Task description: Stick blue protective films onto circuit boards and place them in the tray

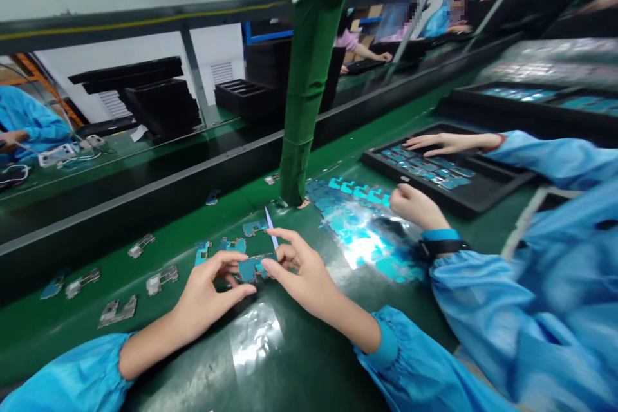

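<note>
Between my hands is a small blue circuit board (248, 270). My left hand (206, 290) pinches its left end with thumb and fingers. My right hand (306, 277) has thumb and curled fingers closed on its right end. A thin pale-violet pointed stick (271, 226) shows at my right index finger; whether that hand grips it I cannot tell. Just beyond my fingers lie more blue boards, one board (254, 228) near the stick and another board (233, 244) behind the held one. Left of my left hand lie several boards with metal parts, such as this board (162, 280).
A green-wrapped post (309, 96) rises from the green bench mat (193, 376). To the right, a co-worker's hand (418, 207) is beside many spread blue boards (357, 225); their other hand (447, 143) is over a black tray (468, 207) of boards. A ledge (145, 206) runs behind.
</note>
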Action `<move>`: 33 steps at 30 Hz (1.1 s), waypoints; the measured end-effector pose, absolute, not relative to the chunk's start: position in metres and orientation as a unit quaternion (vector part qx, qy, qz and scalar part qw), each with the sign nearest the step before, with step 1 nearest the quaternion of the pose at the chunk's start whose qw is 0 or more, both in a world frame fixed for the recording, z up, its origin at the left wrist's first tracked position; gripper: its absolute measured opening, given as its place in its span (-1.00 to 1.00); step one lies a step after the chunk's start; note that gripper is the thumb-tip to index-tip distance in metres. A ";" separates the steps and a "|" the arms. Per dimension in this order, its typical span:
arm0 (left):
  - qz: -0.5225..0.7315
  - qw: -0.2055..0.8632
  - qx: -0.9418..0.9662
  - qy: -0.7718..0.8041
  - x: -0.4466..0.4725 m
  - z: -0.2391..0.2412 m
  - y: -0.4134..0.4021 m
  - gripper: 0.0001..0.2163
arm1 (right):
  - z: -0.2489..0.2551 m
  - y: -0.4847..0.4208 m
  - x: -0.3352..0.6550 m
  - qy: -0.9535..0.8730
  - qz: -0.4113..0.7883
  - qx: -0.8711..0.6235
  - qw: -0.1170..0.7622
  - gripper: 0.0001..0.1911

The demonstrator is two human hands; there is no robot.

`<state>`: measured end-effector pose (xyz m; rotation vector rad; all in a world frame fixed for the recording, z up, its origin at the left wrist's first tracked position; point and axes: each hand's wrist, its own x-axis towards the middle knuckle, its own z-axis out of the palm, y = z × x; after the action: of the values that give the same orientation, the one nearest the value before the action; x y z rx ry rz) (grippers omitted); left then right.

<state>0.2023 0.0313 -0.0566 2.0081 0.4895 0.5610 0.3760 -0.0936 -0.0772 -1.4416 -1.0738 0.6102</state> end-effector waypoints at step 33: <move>-0.064 0.113 0.990 0.053 0.149 -0.095 -0.038 0.13 | -0.088 -0.192 0.346 -0.755 0.135 -0.589 0.256 -0.22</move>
<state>0.1487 -0.0385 -0.0949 2.9039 0.1569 -0.1877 0.3457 -0.1924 -0.0883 -1.5977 -2.0502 0.3655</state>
